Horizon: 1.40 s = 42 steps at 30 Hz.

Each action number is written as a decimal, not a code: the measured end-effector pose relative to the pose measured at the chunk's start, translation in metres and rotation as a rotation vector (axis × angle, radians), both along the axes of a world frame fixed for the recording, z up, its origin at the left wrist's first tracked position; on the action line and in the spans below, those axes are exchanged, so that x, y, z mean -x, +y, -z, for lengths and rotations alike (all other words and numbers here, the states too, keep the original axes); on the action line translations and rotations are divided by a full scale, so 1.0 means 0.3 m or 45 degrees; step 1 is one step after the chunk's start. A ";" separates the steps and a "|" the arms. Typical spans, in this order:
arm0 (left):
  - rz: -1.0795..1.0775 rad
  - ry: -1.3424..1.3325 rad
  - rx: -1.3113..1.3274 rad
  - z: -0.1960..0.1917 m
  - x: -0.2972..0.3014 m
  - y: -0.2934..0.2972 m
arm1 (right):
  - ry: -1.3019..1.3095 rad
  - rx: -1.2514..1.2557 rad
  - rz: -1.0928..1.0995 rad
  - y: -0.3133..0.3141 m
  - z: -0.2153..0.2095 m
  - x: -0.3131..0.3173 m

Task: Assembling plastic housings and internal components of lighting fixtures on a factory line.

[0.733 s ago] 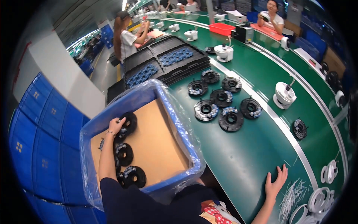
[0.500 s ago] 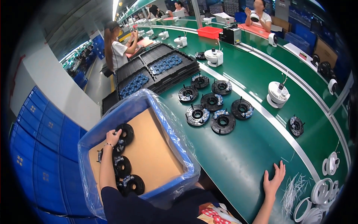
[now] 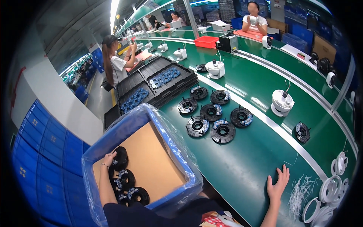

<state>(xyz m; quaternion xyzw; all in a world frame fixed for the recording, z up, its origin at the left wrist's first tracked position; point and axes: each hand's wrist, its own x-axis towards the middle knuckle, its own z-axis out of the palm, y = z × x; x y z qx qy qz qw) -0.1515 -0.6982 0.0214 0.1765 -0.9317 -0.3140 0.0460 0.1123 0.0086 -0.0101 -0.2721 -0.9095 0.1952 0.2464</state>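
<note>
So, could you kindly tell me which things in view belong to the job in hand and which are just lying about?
Seemingly part of the job:
black disc, in the left hand
blue bin, plastic-lined
other black discs, in the bin
seven black discs, on the green table

Seemingly just lying about:
thin white strips
white rings
red tray

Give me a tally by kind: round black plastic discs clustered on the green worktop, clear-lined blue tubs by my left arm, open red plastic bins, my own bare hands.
Round black plastic discs clustered on the green worktop: 7
Clear-lined blue tub: 1
Open red plastic bin: 1
Bare hands (left hand, right hand): 2
Total: 11
</note>
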 end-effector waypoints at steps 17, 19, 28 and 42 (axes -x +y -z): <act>0.312 0.856 -0.544 -0.539 0.225 0.533 | 0.064 0.035 0.004 0.022 -0.008 0.022; 0.651 0.754 -0.299 -0.572 0.322 0.790 | 0.051 0.026 0.016 0.022 -0.010 0.011; 0.706 0.069 0.856 -0.286 0.796 1.094 | 0.087 0.081 0.037 0.001 -0.018 0.028; 1.316 -0.285 -0.249 -0.356 0.732 1.189 | 0.015 -0.003 0.110 0.030 -0.027 0.021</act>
